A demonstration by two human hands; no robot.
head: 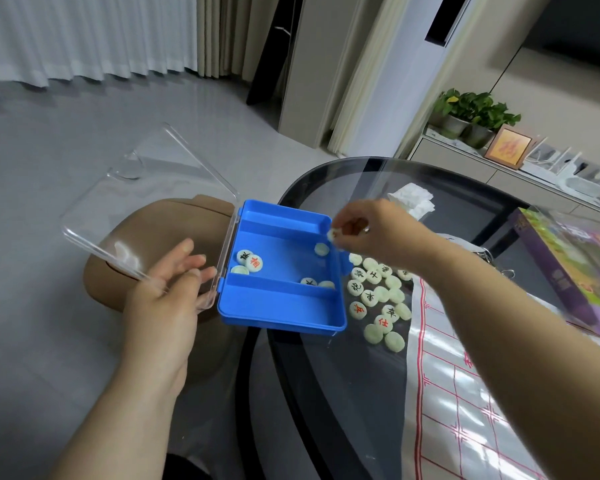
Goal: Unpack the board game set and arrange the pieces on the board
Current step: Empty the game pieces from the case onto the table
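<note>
Above the blue box [281,306] overhanging the glass table's [326,393] left edge, 1 small disc piece [334,234], judged light, hard and slippery, is pinched by its rim in the right hand [368,233], while the clear lid [146,209] is steadied by the left hand's [167,292] straight fingers.

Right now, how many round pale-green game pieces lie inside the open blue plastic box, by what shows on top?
Round pale-green pieces with a black character up: 2
With a red character up: 1
Blank side up: 3
Total: 6 in the blue plastic box
</note>
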